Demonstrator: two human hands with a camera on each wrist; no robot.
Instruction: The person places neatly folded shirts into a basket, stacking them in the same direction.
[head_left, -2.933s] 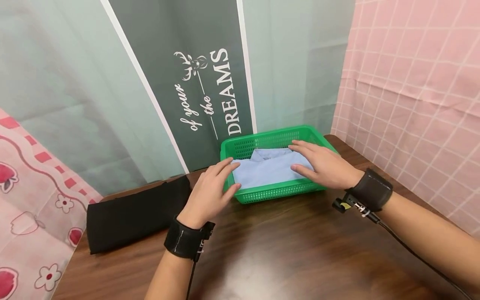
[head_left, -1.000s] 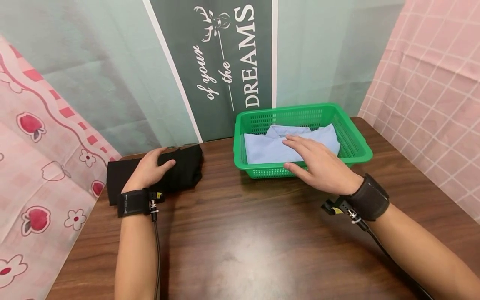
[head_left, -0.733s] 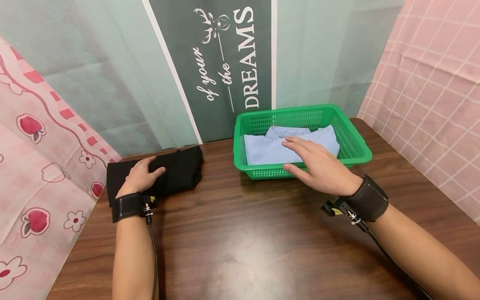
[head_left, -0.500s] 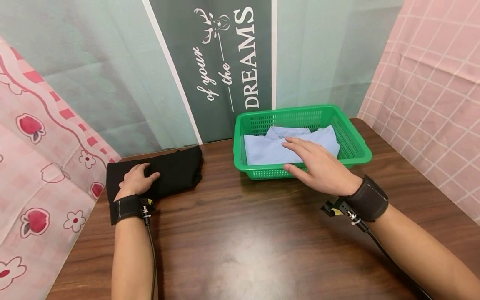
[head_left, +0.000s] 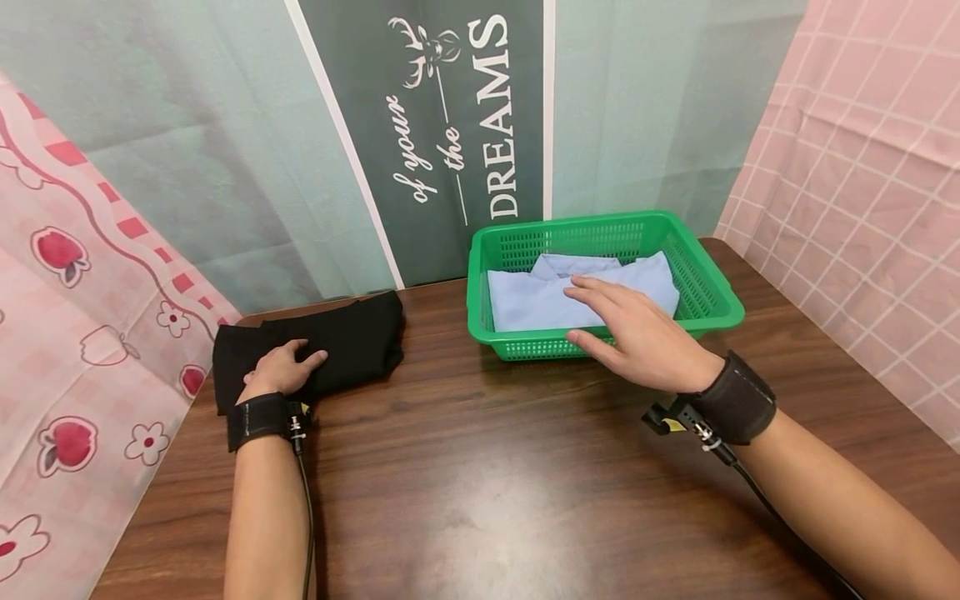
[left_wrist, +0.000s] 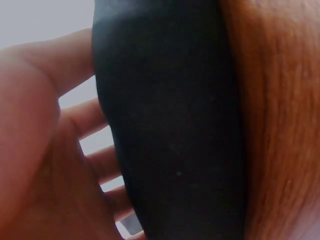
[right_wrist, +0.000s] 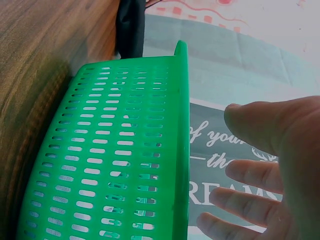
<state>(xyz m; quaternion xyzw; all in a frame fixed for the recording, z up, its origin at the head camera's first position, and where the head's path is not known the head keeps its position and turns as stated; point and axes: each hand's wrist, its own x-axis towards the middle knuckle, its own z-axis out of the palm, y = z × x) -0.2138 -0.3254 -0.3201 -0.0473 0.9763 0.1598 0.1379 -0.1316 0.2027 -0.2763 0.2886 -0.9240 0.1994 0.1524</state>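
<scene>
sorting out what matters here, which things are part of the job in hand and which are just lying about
In hand:
- black folded cloth, gripped by the left hand
- light blue shirt in the green basket, under the flat right hand

Just there:
- wooden table
- DREAMS banner
- pink curtains

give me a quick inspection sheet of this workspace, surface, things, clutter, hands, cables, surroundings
surface: dark brown wooden table, glossy, with a light glare patch.
job's things: folded black cloth on the table at left; folded light blue collared shirt lying in the green perforated plastic basket.
clutter: nothing seen.
hands: left hand grips the near edge of the black cloth; right hand rests flat, fingers straight, over the basket's near rim and on the shirt.
cables: black cable runs from the right wrist strap, another from the left.
surroundings: green banner reading DREAMS behind; pink checked cloth at right; pink strawberry-print cloth at left.
</scene>
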